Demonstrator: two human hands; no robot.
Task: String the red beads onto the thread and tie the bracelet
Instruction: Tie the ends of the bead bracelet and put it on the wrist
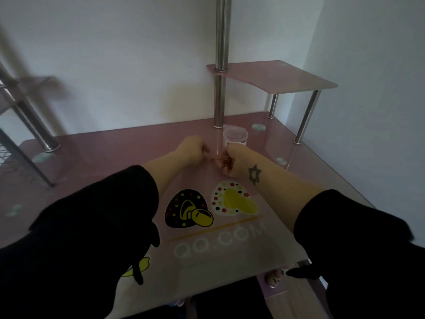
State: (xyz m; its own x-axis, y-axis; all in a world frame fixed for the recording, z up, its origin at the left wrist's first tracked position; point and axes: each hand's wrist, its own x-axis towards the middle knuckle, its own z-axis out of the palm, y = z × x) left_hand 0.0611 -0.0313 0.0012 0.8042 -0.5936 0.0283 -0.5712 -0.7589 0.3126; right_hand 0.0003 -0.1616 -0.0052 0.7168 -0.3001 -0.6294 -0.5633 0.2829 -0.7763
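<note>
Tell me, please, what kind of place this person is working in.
Most likely a room in a home. The signs are a pink glass desk printed with cartoon figures and "QQ.COM", a raised corner shelf on chrome posts, and plain white walls behind.

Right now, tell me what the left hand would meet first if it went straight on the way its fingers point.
The left hand points toward the right hand; the red bead between them likely comes first, though depth is unclear.
</note>
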